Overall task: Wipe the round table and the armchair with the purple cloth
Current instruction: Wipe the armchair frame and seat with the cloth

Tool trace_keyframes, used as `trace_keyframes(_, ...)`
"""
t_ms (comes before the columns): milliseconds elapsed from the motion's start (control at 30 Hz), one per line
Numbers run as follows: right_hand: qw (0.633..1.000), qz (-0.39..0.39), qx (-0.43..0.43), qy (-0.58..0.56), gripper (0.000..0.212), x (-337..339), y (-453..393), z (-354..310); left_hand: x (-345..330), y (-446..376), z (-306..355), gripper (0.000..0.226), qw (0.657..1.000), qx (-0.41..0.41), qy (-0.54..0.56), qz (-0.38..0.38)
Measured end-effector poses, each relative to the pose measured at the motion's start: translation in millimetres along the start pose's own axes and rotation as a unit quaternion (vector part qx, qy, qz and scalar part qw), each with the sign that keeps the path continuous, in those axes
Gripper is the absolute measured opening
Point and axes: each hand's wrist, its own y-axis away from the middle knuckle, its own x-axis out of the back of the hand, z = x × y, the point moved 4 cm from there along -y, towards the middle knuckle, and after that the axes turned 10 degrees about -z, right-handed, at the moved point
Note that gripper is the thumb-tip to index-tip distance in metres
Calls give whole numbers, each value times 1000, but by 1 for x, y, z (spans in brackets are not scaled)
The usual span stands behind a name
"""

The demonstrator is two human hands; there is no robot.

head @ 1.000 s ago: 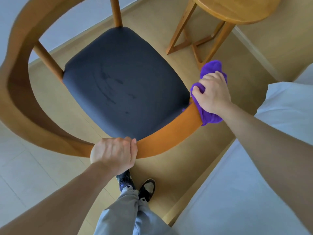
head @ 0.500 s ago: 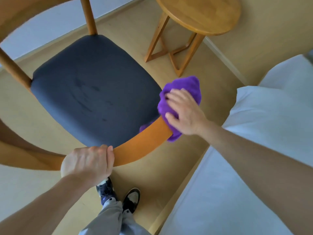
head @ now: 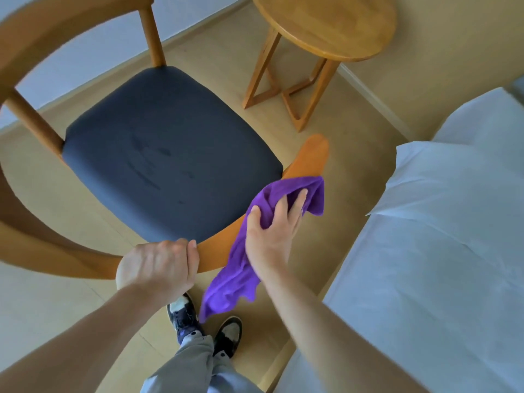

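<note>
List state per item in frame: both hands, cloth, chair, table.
left hand: grips the armchair's curved wooden rail
right hand: holds the purple cloth against the rail
purple cloth: bunched, draped over the rail, lower end hanging free
armchair: upright, dark seat bare, faint marks on it
round table: upright, visible top bare
pillow: lying on the bed

**Cloth on the chair's curved rail**

The left hand (head: 158,268) grips the armchair (head: 170,154) by its wooden rail. Just beside it, the right hand (head: 272,231) presses the purple cloth (head: 235,276) onto that rail, one end dangling. The round table (head: 326,26) stands beyond.
</note>
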Motion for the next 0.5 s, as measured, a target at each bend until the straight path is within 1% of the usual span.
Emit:
trace_keyframes(67, 1000, -16, 9, 8, 58, 14, -26, 3, -3, -2, 0, 47, 1000, 5, 7, -30)
trace_keyframes(133, 999, 0, 11, 50, 55, 35, -66, 0, -3, -2, -2, 43, 999, 4, -9, -33)
trace_keyframes(233, 993, 8, -36, 112, 59, 55, -125, -15, -3, -1, -3, 42, 1000, -6, -8, -8)
trace_keyframes(333, 984, -4, -79, 160, 57, 65, -168, -25, -1, 0, 0, 46, 999, 1, -13, -37)
trace_keyframes(433, 976, 9, -89, 198, 56, 63, -170, -28, 1, -1, -1, 48, 999, -4, -18, -44)
trace_keyframes(500, 972, 26, -66, 225, 55, 57, -148, -25, 3, 1, 0, 48, 999, -7, -13, -52)
